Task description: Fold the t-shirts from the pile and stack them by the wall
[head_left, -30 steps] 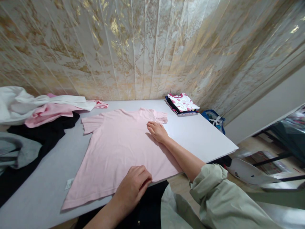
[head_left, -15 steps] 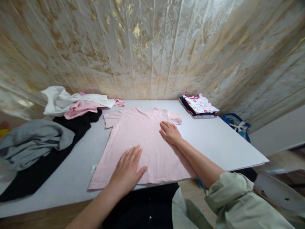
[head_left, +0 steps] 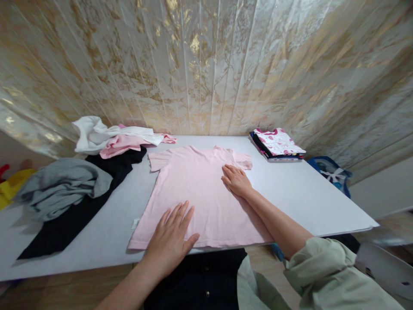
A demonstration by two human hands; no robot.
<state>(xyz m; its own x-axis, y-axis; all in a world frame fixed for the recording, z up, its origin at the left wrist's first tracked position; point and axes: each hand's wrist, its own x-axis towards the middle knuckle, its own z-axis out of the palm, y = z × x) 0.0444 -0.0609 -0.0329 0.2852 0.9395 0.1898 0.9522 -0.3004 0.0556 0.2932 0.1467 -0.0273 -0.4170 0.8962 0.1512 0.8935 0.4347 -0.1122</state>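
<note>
A pale pink T-shirt [head_left: 200, 193] lies spread out on the white table [head_left: 300, 193], its neckline toward the wall and its hem along the near edge. My left hand [head_left: 172, 234] rests over the lower left of the shirt, fingers spread. On the upper right of the shirt, below the sleeve, my right hand [head_left: 237, 181] lies flat with fingers stretched out. Neither hand grips the cloth. A small white label [head_left: 135, 223] sticks out from the shirt's left side seam.
At the left are a grey garment [head_left: 67, 185], a black garment [head_left: 77, 215] and a white garment [head_left: 93, 135] over pink cloth [head_left: 122, 145]. A folded stack of clothes [head_left: 277, 144] sits at the back right. Beyond the right edge is a blue-trimmed bag [head_left: 332, 172].
The view has shifted a little, so the table and clothes appear farther right. My left hand has slid slightly toward the hem; my right hand keeps its place on the shirt.
</note>
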